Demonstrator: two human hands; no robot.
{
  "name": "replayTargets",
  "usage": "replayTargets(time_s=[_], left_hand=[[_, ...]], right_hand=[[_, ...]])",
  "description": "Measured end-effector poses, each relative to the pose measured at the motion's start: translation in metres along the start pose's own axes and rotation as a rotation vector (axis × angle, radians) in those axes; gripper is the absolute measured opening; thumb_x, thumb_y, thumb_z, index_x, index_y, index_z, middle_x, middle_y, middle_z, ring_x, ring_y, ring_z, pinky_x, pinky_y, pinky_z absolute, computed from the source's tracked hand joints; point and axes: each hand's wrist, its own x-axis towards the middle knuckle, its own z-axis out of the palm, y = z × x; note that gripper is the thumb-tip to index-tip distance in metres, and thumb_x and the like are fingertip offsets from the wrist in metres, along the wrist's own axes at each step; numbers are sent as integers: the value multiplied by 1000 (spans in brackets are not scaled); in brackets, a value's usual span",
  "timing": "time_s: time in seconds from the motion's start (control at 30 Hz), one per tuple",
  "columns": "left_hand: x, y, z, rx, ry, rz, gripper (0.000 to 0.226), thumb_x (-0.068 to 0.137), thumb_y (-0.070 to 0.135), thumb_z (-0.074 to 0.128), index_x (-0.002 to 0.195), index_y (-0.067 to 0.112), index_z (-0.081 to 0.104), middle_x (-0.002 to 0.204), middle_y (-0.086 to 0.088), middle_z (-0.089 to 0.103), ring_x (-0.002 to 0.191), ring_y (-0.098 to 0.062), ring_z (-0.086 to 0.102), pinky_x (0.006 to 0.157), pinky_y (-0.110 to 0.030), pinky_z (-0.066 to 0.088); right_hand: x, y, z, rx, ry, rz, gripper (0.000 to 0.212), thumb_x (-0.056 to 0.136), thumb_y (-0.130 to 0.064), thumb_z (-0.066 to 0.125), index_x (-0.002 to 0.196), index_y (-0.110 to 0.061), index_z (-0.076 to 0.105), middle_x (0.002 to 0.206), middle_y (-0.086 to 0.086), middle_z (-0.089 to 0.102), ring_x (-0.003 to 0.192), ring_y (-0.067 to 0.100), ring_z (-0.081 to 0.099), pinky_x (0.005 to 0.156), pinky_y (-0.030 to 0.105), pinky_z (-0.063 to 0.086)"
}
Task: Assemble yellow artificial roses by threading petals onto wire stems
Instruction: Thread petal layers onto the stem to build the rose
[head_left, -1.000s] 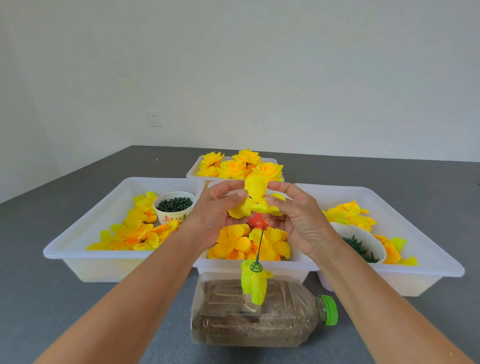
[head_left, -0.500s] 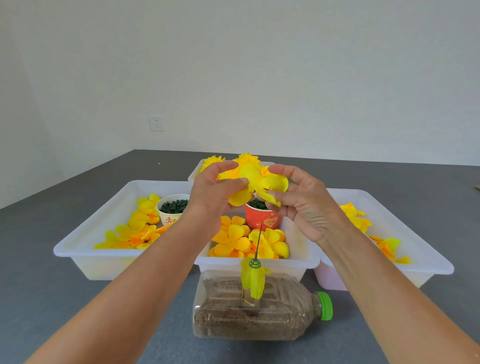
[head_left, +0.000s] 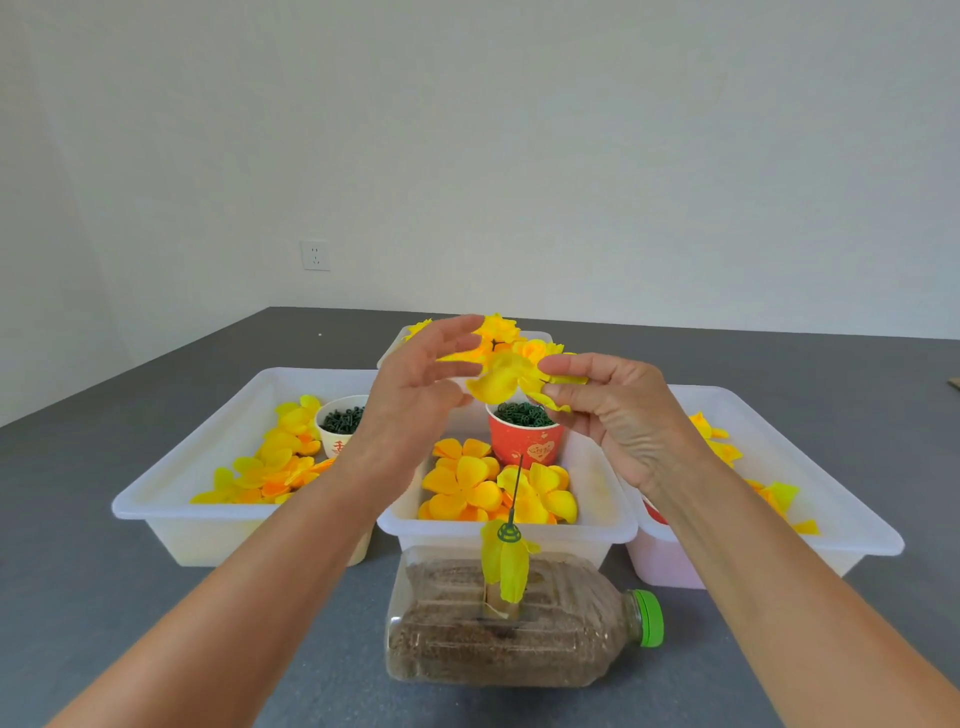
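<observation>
My right hand pinches a yellow petal piece between thumb and fingers, held up above the middle tray. To the left of the petal, my left hand has its fingers spread and relaxed, its fingertips close to the petal's edge. Below the hands a green wire stem stands upright with a green disc and a folded yellow petal near its base. The stem is stuck into a plastic bottle that lies on its side, filled with brown grains.
Three white trays sit side by side: left tray with petals and a white cup of green parts, middle tray with petals and a red cup, right tray. A rear tray holds finished roses.
Both hands have risen with the petal piece. My left hand has let go of it and spread its fingers; my right hand alone holds it now. The view has tilted upward.
</observation>
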Motion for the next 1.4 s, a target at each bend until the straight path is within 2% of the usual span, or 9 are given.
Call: replayTargets(time_s=[0.1,0.27,0.47,0.6,0.73,0.87,1.07,1.27,1.4], left_hand=[[-4,-1,-2,360,-83,239,71,71,-22,48,117,31,54,127,4,54,116,-7,50,92,-21,43],[2,-9,6,467,-73,366,29,75,1,73,102,11,71,108,-2,66,107,-19,58,96,-27,43],[12,-17,1,236,38,127,20,80,8,70,74,26,67,68,14,61,63,3,52,64,-7,41],[13,-23,0,148,42,27,28,78,10,73,64,33,65,57,19,58,60,5,51,64,-12,43],[7,-23,2,66,-62,7,29,77,8,72,61,32,69,67,13,65,69,-5,58,70,-24,49],[1,-23,4,56,-130,17,13,78,7,70,76,19,69,86,-15,69,80,-18,62,81,-42,51],[-7,-25,0,-43,-164,-2,23,67,15,72,90,12,69,100,-16,68,96,-33,63,90,-51,50],[-13,-25,0,-67,-155,-85,23,63,9,75,85,10,69,96,-29,67,86,-34,61,87,-59,49],[-13,-23,1,-48,-154,-55,17,72,-3,72,79,12,71,88,-21,69,80,-32,62,83,-55,51]], right_hand=[[0,1,1,16,-2,69,21,78,15,59,84,-3,67,73,5,72,61,15,70,51,19,52],[-1,0,6,66,-64,165,16,85,10,53,87,0,65,68,8,71,61,15,69,50,19,53],[-1,-1,2,-25,-12,125,13,89,-11,58,96,-11,68,87,0,70,65,13,66,53,22,50],[-3,3,-1,-340,-7,-51,26,73,-2,73,93,-20,71,86,-3,70,63,2,59,55,13,43],[-3,9,1,-365,-50,-78,31,67,-4,77,94,-18,72,89,2,74,69,10,63,66,18,52],[-9,15,1,-358,-109,-80,20,70,-1,75,83,-17,73,74,-5,73,69,3,67,62,13,50],[-15,21,-2,-370,-68,-126,16,73,-6,74,82,-19,74,75,-6,73,71,5,67,65,17,53],[-19,26,-3,-323,-121,-101,17,71,-7,72,83,-19,74,81,-4,74,78,8,67,75,23,55],[-23,25,-4,-309,-139,-97,15,67,-15,72,79,-23,77,88,2,75,84,15,68,82,32,55]])
